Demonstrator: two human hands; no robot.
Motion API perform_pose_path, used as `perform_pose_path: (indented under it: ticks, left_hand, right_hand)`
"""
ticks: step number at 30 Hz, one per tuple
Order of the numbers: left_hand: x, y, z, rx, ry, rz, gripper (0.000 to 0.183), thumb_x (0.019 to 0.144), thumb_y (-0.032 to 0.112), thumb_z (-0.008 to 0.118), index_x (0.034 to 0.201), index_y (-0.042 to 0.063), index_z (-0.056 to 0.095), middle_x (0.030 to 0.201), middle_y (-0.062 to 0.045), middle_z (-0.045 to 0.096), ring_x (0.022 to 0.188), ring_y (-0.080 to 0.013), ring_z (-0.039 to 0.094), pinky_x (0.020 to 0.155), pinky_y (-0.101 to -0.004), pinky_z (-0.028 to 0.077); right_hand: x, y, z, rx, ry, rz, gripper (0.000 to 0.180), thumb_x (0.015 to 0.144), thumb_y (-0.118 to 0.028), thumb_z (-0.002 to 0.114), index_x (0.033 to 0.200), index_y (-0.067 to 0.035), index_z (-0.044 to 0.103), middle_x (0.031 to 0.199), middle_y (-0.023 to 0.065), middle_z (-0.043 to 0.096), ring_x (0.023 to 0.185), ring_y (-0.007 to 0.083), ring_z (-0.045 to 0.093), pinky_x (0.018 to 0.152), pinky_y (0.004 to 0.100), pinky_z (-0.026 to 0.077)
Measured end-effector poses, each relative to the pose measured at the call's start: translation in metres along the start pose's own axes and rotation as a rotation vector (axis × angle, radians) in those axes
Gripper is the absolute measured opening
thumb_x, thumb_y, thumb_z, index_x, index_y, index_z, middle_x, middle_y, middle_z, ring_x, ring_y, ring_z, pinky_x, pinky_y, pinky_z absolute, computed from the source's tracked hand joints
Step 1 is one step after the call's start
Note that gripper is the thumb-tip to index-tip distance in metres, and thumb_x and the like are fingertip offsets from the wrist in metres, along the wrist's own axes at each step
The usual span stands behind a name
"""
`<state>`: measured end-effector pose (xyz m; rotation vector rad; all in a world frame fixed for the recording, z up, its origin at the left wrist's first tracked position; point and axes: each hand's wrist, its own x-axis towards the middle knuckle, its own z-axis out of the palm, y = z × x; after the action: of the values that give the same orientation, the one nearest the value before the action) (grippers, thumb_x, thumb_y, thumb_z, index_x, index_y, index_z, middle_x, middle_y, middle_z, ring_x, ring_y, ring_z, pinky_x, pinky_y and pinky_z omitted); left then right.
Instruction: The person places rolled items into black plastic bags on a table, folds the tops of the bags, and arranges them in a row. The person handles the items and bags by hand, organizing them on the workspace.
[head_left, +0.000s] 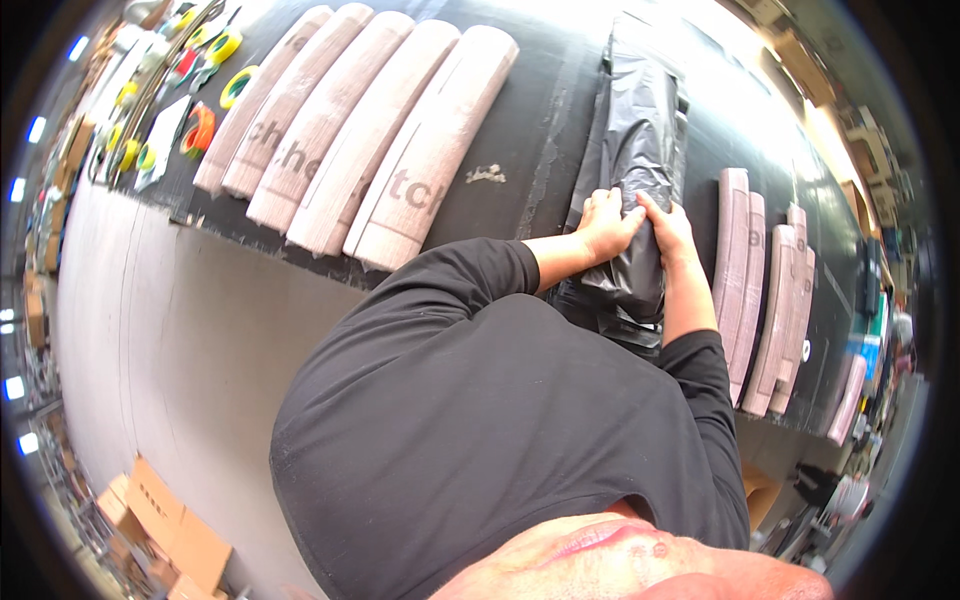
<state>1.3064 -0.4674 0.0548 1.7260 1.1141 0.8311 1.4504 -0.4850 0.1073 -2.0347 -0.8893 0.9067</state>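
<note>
On a long black table (499, 202) lies a long bundle in black plastic film (637, 127), with more black film beneath and beside it. My left hand (606, 227) rests on the bundle's left side, its thumb pointing inward. From the right, my right hand (669, 231) presses on the same bundle, fingers near its top, so that the bundle lies between both hands. Whether the fingers pinch the film cannot be told. Several thick wrapped rolls with printed letters (439, 150) lie side by side to the left. Thinner wrapped rolls (729, 277) lie to the right.
Tape rolls, one of them orange (198, 130) and others yellow (238, 86), lie at the table's left end. A short pinkish roll (847, 400) lies at the right end. Cardboard boxes (180, 525) stand on the floor at lower left.
</note>
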Motion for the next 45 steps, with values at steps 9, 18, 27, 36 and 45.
perform_pose_path:
  ticks: [9, 18, 27, 36, 45]
  left_hand:
    - [-0.042, -0.012, -0.152, 0.275, 0.052, 0.027, 0.093, 0.084, 0.060, 0.059, 0.135, -0.015, 0.037, 0.130, -0.034, 0.040, 0.123, -0.0451, 0.038, 0.108, -0.0465, 0.032]
    - [-0.095, -0.015, -0.267, 1.069, 0.133, -0.246, 0.086, 0.075, 0.050, 0.074, 0.141, 0.008, 0.038, 0.149, -0.018, 0.034, 0.136, -0.0333, 0.032, 0.111, -0.0488, 0.029]
    - [-0.093, -0.021, -0.298, 0.884, -0.089, -0.480, 0.124, 0.059, 0.046, 0.084, 0.152, 0.006, 0.011, 0.151, -0.021, 0.024, 0.134, -0.0362, 0.036, 0.107, -0.0424, 0.038]
    - [-0.122, -0.032, -0.338, -0.810, -0.181, -0.297, 0.075, 0.076, 0.017, 0.076, 0.140, 0.000, 0.040, 0.130, -0.012, 0.053, 0.120, -0.0190, 0.049, 0.103, -0.0326, 0.039]
    - [-0.114, 0.025, -0.279, -0.702, -0.233, 0.041, 0.108, 0.072, 0.032, 0.084, 0.149, -0.003, 0.017, 0.140, -0.016, 0.041, 0.129, -0.0216, 0.039, 0.108, -0.0320, 0.031]
  right_hand:
    - [-0.060, -0.051, 0.109, 0.142, -0.173, -0.232, 0.107, 0.066, -0.055, 0.080, 0.144, 0.002, 0.035, 0.129, 0.0313, 0.052, 0.121, 0.0391, 0.053, 0.102, 0.0416, 0.043]
    - [-0.062, -0.038, 0.177, -0.110, -0.141, -0.066, 0.132, 0.063, -0.058, 0.081, 0.152, -0.002, 0.002, 0.156, 0.0263, 0.011, 0.145, 0.0380, 0.017, 0.117, 0.0435, 0.021]
    - [-0.092, -0.057, 0.210, -0.193, -0.222, -0.203, 0.131, 0.065, -0.055, 0.081, 0.152, -0.001, -0.002, 0.156, 0.0303, 0.005, 0.145, 0.0413, 0.013, 0.118, 0.0424, 0.019]
    - [-0.075, -0.033, 0.205, -0.169, -0.300, -0.401, 0.118, 0.077, -0.051, 0.073, 0.152, 0.000, -0.003, 0.155, 0.0320, 0.001, 0.146, 0.0412, 0.006, 0.118, 0.0419, 0.014]
    - [-0.033, -0.046, 0.186, 0.853, -0.601, -0.303, 0.076, 0.094, -0.048, 0.054, 0.146, 0.001, 0.029, 0.148, 0.0226, 0.035, 0.134, 0.0351, 0.039, 0.114, 0.0396, 0.028]
